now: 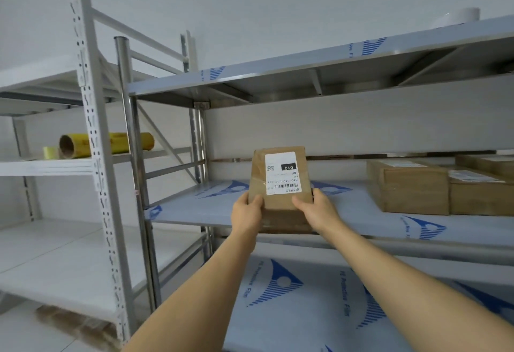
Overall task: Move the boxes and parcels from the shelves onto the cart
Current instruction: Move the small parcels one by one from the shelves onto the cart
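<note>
Above the middle shelf's (194, 209) front edge, the left hand (247, 209) and right hand (313, 207) grip the parcel's (279, 184) near corners, thumbs on top. It tilts up, long axis pointing away, label (282, 172) facing the camera upside down.

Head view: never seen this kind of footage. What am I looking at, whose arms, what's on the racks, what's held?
There is no machine here. A person wears a wide-angle camera on the head, so you see their own two bare arms reaching forward. The left hand and right hand grip the near end of a brown parcel with a white shipping label, raised at the front of the steel shelf. Further right on that shelf sit cardboard boxes side by side. On the white rack to the left lie a yellow roll and a small roll of tape. No cart is in view.
</note>
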